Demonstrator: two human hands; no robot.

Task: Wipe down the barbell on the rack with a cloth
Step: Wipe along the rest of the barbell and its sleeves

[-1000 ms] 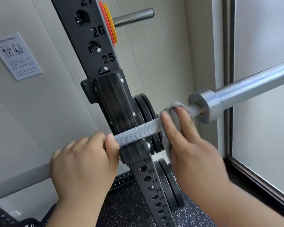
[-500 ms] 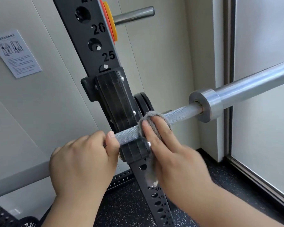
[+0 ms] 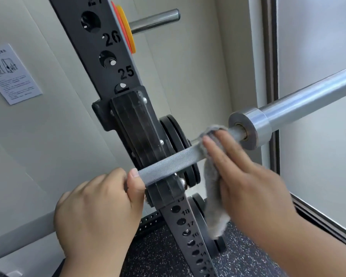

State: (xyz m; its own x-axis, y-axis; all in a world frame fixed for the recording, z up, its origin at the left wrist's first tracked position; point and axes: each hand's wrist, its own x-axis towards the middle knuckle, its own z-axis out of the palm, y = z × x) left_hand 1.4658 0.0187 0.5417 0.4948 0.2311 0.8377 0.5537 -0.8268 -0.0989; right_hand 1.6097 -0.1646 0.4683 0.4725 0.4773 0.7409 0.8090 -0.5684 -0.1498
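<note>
The steel barbell (image 3: 168,163) lies across the black hook of the rack upright (image 3: 132,124), its knurled shaft running up to the right into the collar and smooth sleeve (image 3: 308,100). My left hand (image 3: 96,208) grips the shaft just left of the hook. My right hand (image 3: 248,180) presses a grey cloth (image 3: 212,192) around the shaft close to the collar. The cloth's loose end hangs down below the bar.
Black weight plates (image 3: 180,148) hang behind the upright, and more sit lower down (image 3: 200,214). A storage peg (image 3: 154,21) with orange discs sticks out at the top. A paper notice (image 3: 10,74) is on the wall. Speckled black flooring (image 3: 164,254) lies below.
My right hand slid the cloth along the shaft from beside the hook out toward the collar, after coming inward from the collar earlier. My left hand has stayed put.
</note>
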